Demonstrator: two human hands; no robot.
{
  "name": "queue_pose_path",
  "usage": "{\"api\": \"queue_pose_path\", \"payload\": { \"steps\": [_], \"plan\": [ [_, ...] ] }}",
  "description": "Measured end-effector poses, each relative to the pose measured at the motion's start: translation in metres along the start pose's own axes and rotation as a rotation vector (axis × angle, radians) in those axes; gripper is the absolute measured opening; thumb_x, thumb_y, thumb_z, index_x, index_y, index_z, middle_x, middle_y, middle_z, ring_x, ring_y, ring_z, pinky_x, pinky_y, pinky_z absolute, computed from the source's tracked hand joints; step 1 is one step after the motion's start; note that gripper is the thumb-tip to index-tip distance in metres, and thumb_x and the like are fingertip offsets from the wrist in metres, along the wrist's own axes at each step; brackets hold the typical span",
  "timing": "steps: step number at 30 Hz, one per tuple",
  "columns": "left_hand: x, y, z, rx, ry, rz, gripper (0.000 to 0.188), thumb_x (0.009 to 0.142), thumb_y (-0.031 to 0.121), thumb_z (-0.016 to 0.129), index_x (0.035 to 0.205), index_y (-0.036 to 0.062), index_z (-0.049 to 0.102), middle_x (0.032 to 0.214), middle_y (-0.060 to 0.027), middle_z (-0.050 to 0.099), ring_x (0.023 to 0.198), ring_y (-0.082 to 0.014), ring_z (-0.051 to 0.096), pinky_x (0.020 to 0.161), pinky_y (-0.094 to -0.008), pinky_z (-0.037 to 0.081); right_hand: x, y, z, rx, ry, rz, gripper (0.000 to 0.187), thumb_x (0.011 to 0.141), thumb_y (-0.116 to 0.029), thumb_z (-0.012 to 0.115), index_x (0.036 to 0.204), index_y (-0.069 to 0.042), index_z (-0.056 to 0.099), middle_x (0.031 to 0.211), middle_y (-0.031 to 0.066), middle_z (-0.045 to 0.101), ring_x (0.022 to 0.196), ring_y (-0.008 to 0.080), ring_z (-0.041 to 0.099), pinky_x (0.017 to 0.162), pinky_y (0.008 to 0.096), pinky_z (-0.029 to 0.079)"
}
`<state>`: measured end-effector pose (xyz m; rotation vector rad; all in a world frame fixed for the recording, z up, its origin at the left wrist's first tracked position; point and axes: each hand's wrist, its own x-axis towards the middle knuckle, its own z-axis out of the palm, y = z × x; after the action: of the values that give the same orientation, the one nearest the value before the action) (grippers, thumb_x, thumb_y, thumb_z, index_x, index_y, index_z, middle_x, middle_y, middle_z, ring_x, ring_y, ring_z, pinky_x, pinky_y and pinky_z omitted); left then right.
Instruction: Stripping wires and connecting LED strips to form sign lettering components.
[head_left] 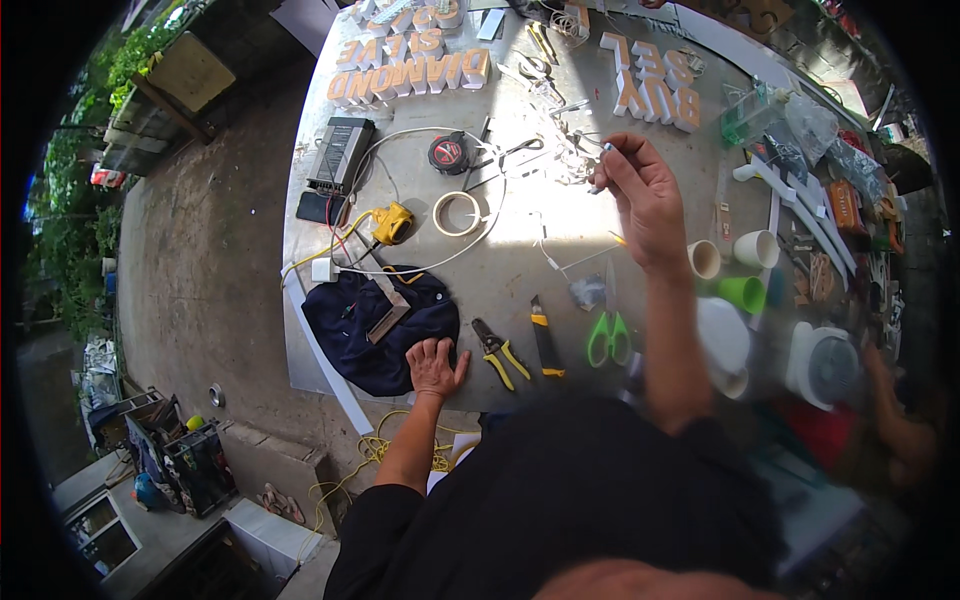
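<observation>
My right hand (648, 195) is raised over the table, thumb and fingers pinched on a small white piece (607, 147) too small to make out. Just left of it, a tangle of thin white wires and small parts (568, 158) lies in bright sunlight. My left hand (433, 369) rests flat, fingers spread, at the edge of a dark navy cloth (345, 335). A metal try square (388, 312) lies on that cloth. To the right of my left hand are yellow-handled wire strippers (499, 355), a yellow and black utility knife (546, 340) and green-handled scissors (608, 338).
Farther back lie a masking tape roll (458, 214), a tape measure (448, 153), a yellow socket (392, 224), a power supply box (340, 155) and block letters (410, 75). Cups (755, 249) and a small fan (830, 365) stand right, near another person (900, 425).
</observation>
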<state>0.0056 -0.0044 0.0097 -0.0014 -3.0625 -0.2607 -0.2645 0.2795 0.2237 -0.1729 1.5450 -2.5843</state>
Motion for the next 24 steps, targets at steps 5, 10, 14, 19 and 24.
{"api": "queue_pose_path", "payload": {
  "steps": [5,10,14,19,24],
  "plan": [
    [0.002,0.0,-0.005,-0.029,0.024,0.011,0.036,0.077,0.047,0.065,0.097,0.0181,0.057,0.094,-0.0057,0.045,0.098,-0.0267,0.044,0.087,-0.0405,0.031,-0.028,-0.042,0.022,0.085,-0.006,-0.084,0.017,0.094,-0.008,0.056,0.109,0.0,0.056,0.084,0.002,0.056,0.074,0.0086,0.051,0.07,0.0221,0.042],
    [-0.001,-0.002,-0.007,-0.083,-0.005,-0.006,0.034,0.078,0.042,0.066,0.097,0.0165,0.054,0.094,-0.0067,0.045,0.098,-0.0278,0.044,0.088,-0.0412,0.031,-0.051,-0.07,0.042,0.067,-0.01,-0.163,0.018,0.094,-0.01,0.056,0.11,0.0,0.057,0.081,0.0019,0.054,0.068,0.0078,0.046,0.065,0.0232,0.039],
    [-0.002,-0.006,-0.01,-0.095,0.02,0.008,0.033,0.077,0.042,0.067,0.096,0.0169,0.055,0.093,-0.0057,0.046,0.098,-0.0265,0.044,0.087,-0.0401,0.032,-0.076,-0.093,0.061,0.052,-0.058,-0.217,0.021,0.095,-0.014,0.055,0.111,0.001,0.056,0.077,0.0014,0.05,0.067,0.0075,0.043,0.063,0.0239,0.036],
    [-0.004,-0.008,-0.016,-0.166,0.06,0.018,0.029,0.077,0.038,0.068,0.093,0.0158,0.057,0.094,-0.0057,0.048,0.098,-0.0261,0.046,0.086,-0.0397,0.033,-0.101,-0.106,0.076,-0.044,-0.062,-0.231,0.024,0.095,-0.016,0.056,0.112,0.001,0.055,0.077,0.0032,0.053,0.067,0.0081,0.046,0.06,0.0223,0.037],
    [-0.004,-0.004,-0.035,-0.298,0.128,0.023,0.027,0.078,0.029,0.069,0.096,0.0107,0.059,0.096,-0.0086,0.053,0.097,-0.028,0.05,0.085,-0.0411,0.036,-0.132,-0.103,0.089,-0.199,0.062,-0.146,0.021,0.094,-0.014,0.057,0.109,0.001,0.056,0.081,0.0104,0.065,0.061,0.0073,0.053,0.054,0.0181,0.038]
  ]
}}
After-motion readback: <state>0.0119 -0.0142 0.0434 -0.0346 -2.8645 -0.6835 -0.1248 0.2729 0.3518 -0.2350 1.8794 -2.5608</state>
